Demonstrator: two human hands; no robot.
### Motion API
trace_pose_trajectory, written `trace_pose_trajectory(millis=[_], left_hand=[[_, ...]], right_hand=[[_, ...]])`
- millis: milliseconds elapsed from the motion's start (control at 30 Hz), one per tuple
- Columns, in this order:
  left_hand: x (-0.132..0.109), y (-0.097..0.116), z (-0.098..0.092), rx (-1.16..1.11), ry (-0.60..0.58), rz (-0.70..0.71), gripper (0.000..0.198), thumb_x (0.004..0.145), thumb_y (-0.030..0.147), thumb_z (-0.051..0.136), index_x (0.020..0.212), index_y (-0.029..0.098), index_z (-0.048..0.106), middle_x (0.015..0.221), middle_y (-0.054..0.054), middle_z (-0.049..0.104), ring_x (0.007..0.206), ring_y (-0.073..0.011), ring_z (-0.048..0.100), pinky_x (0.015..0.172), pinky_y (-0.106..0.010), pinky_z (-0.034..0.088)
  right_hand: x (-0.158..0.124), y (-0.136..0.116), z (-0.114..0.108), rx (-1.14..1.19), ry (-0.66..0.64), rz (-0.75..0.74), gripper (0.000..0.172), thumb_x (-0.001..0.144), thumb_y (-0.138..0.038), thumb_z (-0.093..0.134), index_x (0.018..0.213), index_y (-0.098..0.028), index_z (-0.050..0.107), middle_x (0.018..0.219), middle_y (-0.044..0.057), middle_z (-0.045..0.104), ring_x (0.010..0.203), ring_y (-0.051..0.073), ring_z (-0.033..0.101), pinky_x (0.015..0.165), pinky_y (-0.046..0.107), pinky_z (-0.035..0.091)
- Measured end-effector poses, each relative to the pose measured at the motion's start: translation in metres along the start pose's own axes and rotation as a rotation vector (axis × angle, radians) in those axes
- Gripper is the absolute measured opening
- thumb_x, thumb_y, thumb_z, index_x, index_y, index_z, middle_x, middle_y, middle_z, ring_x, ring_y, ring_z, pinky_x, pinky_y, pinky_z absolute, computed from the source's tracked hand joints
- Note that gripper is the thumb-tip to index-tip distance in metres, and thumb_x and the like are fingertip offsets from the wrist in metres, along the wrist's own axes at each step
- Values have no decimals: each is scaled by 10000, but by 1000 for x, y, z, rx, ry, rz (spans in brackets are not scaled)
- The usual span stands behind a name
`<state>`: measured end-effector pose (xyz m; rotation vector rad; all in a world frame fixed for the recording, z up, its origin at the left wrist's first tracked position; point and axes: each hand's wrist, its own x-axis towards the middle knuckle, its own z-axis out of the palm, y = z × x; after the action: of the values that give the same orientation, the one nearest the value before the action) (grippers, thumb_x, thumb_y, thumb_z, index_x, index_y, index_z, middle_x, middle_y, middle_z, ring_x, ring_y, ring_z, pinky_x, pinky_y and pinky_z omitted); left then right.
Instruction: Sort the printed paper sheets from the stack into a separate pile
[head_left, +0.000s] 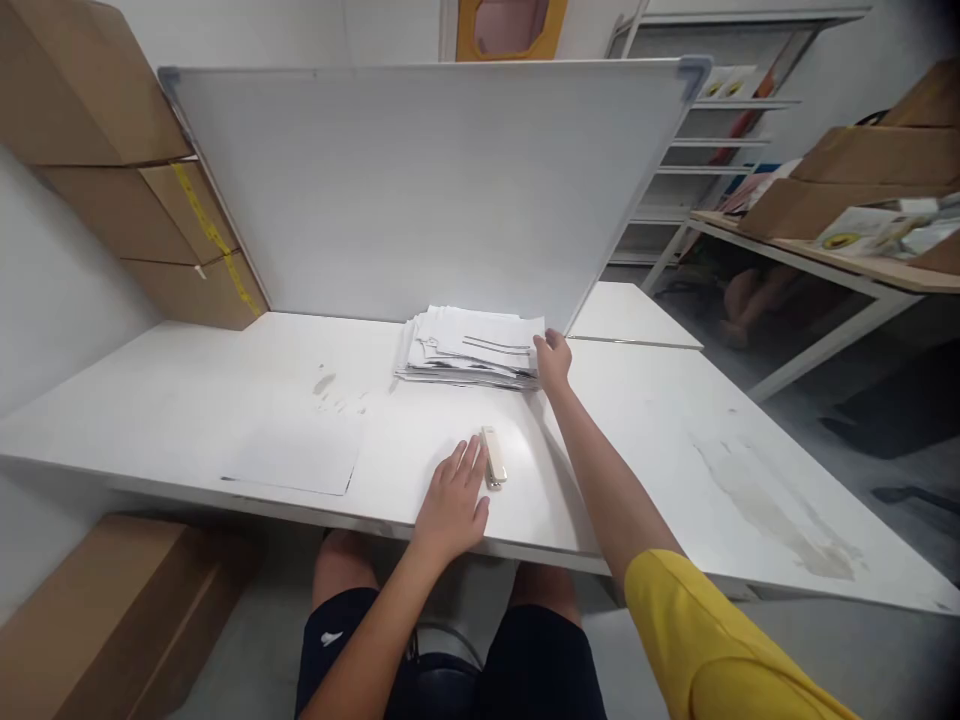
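A stack of white paper sheets [472, 345] lies on the white table against the foot of the whiteboard, its edges uneven. My right hand [553, 358] is at the stack's right edge, fingers closed on the corner of a top sheet that bears dark lines. Palm down on the table, my left hand [451, 502] has its fingers stretched out and holds nothing. Just right of its fingertips lies a cream-coloured stapler [493, 457]. Another white sheet [292, 462] rests near the front edge at the left.
A large whiteboard [435, 190] stands upright across the back of the table [645, 440]. Cardboard boxes [172, 220] are piled at the left, and another box [112, 610] is on the floor. To the right, a second table [795, 255] carries boxes; a person's legs [742, 300] show beneath.
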<state>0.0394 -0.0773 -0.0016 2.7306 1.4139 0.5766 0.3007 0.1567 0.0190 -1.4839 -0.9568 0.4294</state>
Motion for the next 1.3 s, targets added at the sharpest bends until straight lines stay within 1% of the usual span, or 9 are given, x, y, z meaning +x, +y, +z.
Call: trace_pose_trajectory(millis=[100,200,333,633,733,833,967,1167,1300], left_hand=[[0,2,1,-17,-9,-2,754,927,279,467,1626,186,197,1676,-96,213,1555,-300,247,1195,-493,402],[1,3,1,-30,-23,7,721,938,278,446,1613,142,230,1682,-107,194,1561,-315,222,1211,-504,376],[2,2,1,-25,-25,1,700,947,278,433,1609,150,243,1682,-107,200,1563,-321,218,1211,-514,366],[6,8,-1,-118,-55,-4,684,938,283,465,1586,147,292,1674,-123,252,1568,-312,207,1243,-483,303],[3,-13,-16,-165,-46,-96,672,962,333,458,1590,172,283,1679,-102,253,1582,-300,149,1260,-483,265],[-14,-58,-45,-33,-26,-379,662,968,374,480,1573,154,324,1677,-110,260,1587,-343,69,1273,-551,171],[-54,-110,-75,116,-196,-668,771,950,449,532,1560,36,304,1645,-215,286,1558,-360,212,1273,-548,154],[-86,-118,-75,194,-193,-459,460,1020,245,339,1411,122,547,1473,-145,573,1381,-276,521,1180,-459,371],[-92,-119,-72,151,-140,-385,486,987,314,454,1428,125,534,1472,-157,569,1350,-328,527,1134,-510,423]], right_hand=[[-16,21,-11,-100,-123,-96,730,818,-542,541,1433,-153,474,1571,168,419,1466,270,372,1217,484,269],[-33,34,-22,-263,-296,-139,843,848,-625,524,1550,-194,344,1651,148,284,1530,270,274,1243,507,225],[-40,36,-20,-423,-417,-236,895,839,-658,551,1547,-138,380,1651,181,271,1558,304,203,1265,496,160],[-34,31,-21,-569,-397,-222,788,923,-562,475,1568,-134,325,1650,210,255,1557,336,192,1225,614,123],[-46,34,-29,-617,-362,-233,782,932,-506,453,1580,-104,283,1641,236,260,1550,350,201,1213,625,151],[-71,41,-43,-678,-375,-315,796,889,-416,482,1576,-68,280,1649,246,224,1551,366,177,1212,606,197],[-112,47,-68,-686,-407,-291,688,883,-357,455,1507,-72,403,1586,249,361,1490,387,308,1179,617,271],[-154,37,-96,-753,-500,-262,535,937,-366,370,1336,-81,585,1470,235,508,1411,372,407,1166,601,290],[-172,29,-105,-756,-496,-244,561,945,-377,353,1373,-79,560,1524,221,463,1437,365,378,1178,589,274]])
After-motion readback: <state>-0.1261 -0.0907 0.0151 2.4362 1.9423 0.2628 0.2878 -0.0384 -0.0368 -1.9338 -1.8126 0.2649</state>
